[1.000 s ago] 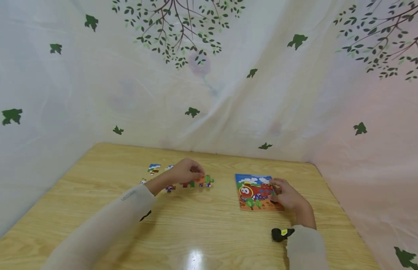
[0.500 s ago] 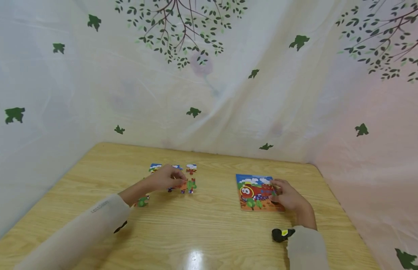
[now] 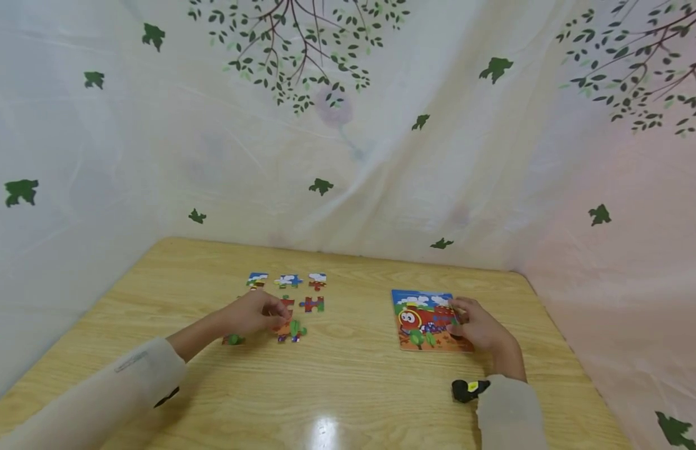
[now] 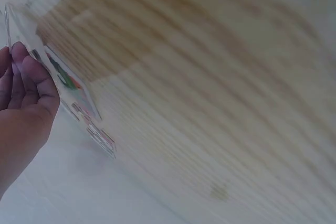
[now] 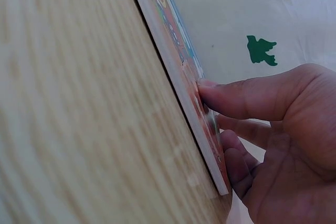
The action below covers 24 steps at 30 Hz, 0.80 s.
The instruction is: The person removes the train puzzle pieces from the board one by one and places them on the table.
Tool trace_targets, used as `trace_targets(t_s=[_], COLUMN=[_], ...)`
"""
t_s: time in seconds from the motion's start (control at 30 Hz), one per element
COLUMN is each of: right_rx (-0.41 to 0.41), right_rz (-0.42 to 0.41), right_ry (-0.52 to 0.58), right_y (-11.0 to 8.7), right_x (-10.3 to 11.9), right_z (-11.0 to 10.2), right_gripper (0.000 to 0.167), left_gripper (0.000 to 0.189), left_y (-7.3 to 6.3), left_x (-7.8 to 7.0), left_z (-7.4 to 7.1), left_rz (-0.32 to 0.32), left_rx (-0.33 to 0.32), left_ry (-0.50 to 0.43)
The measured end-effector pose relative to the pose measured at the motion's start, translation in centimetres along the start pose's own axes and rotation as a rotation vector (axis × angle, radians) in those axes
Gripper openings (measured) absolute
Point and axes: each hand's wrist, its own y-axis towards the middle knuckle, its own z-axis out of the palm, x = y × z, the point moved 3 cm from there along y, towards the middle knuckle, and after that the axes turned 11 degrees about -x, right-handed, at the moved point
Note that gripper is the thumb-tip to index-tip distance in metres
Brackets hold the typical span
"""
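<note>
In the head view my left hand point(image 3: 255, 314) pinches a jigsaw puzzle piece point(image 3: 296, 329), orange with a green plant. It is just above or on the table, at the front of a group of loose pieces; I cannot tell if it touches. The left wrist view shows the left fingers point(image 4: 34, 74) and thumb closed on a thin edge. To the right lies a square puzzle board point(image 3: 423, 322) with a red train with big eyes. My right hand point(image 3: 480, 325) grips its right edge. In the right wrist view the thumb point(image 5: 236, 98) presses the top face and the other fingers sit at the edge.
Several loose puzzle pieces lie in rough rows: a sky piece point(image 3: 288, 281), a cloud piece point(image 3: 317, 279), a red piece point(image 3: 313, 304) and a green piece point(image 3: 233, 340). The wooden table point(image 3: 348, 387) meets a leaf-printed cloth point(image 3: 370, 212) behind. A black strap point(image 3: 468, 391) is at the right wrist.
My left hand has moved left and nearer with the pinched puzzle piece, uncovering the pieces at the back and right of the group. The right hand and the board have stayed put.
</note>
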Motion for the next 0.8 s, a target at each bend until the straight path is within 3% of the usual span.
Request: trace_targets(t_s=[0.27,0.53,0.8], right_rx=[-0.005,-0.003,-0.008], right_rz=[0.009,0.018,0.006], right_ry=[-0.005,0.019,0.054], right_y=[0.04,-0.09,-0.21], right_x=[-0.08,-0.25,-0.31], right_z=[0.07,0.04,0.01], right_gripper=[0.064,0.064,0.064], left_gripper=[0.005,0.007,0.008], left_y=[-0.51,-0.22,-0.02], left_x=[-0.3,-0.83,-0.63], left_z=[-0.52,-0.92,-0.78], left_rz=[0.098,0.129,0.08], left_rx=[0.023,0.059,0.088], left_ry=[0.112,0.205,0.213])
